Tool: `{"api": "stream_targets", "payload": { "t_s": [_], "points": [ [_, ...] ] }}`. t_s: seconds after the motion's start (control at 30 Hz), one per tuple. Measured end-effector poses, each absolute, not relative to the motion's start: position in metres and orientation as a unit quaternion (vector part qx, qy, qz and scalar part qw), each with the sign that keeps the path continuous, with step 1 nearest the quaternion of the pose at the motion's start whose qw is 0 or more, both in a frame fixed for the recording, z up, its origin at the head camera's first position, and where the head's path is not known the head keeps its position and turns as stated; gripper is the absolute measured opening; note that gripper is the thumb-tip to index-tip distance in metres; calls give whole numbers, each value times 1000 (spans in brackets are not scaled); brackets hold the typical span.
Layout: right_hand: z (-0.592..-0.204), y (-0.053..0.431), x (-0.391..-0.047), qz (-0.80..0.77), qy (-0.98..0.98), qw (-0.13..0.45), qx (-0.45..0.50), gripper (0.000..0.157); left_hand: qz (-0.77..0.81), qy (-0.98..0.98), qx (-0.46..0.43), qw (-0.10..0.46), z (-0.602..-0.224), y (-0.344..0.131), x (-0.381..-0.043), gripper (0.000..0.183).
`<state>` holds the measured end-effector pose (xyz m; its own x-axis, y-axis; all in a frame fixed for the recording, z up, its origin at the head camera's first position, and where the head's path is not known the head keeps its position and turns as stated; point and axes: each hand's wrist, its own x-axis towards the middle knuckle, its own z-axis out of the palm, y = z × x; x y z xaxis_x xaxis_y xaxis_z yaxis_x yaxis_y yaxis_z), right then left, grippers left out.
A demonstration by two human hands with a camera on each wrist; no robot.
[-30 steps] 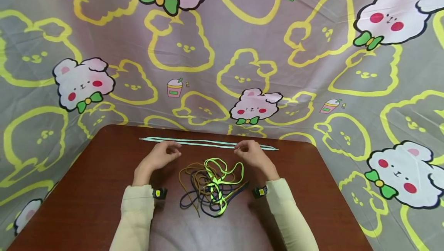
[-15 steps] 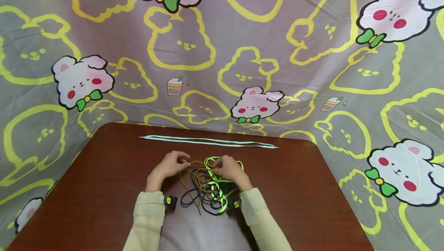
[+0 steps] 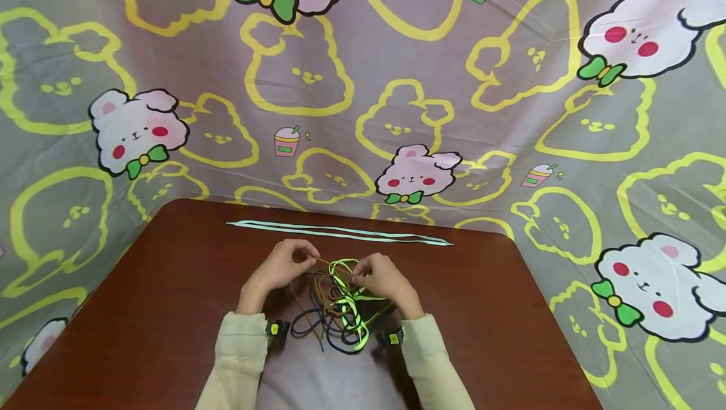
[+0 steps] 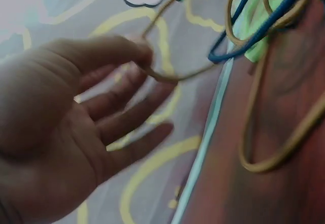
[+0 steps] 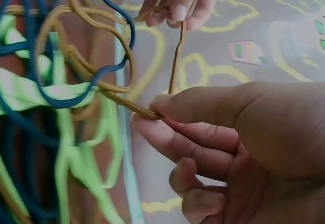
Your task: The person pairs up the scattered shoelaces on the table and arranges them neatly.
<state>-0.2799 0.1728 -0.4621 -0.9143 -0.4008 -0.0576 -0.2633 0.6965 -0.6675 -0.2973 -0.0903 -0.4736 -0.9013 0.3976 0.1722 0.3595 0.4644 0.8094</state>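
In the head view, my left hand pinches a brown shoelace between thumb and index finger, its other fingers spread. My right hand also pinches the brown shoelace, between thumb and fingertip. A short length of it runs between the two hands, above the table. The rest loops into a tangle with a dark blue shoelace and a flat neon green shoelace. Part of this tangle hangs raised near my fingers in the wrist views. How the laces cross inside the tangle is hard to tell.
A pale turquoise shoelace lies doubled and straight along the far side of the brown table. Grey cloth printed with cartoon bunnies hangs behind and at both sides of the table.
My right hand has moved left and down from near the turquoise shoelace to the tangle. My left hand has come in toward it too. Both now pinch the brown shoelace and lift part of it.
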Motion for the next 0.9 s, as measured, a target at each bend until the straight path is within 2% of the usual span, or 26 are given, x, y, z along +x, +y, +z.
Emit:
{"api": "stream_targets", "payload": {
  "t_s": [0.2, 0.43, 0.63, 0.9],
  "points": [
    [-438, 185, -270, -384, 898, 93, -194, 14, 524, 819, 233, -32, -452, -86, -287, 10],
    [-414, 199, -257, -411, 882, 55, -225, 15, 541, 805, 218, -111, -440, -81, -278, 8],
    [-403, 214, -250, -422, 883, 25, -204, 12, 530, 808, 229, -116, -433, -84, -271, 7],
    [-394, 233, -244, -446, 877, -9, -178, 11, 530, 807, 241, -92, -422, -86, -262, 6]
  ]
}}
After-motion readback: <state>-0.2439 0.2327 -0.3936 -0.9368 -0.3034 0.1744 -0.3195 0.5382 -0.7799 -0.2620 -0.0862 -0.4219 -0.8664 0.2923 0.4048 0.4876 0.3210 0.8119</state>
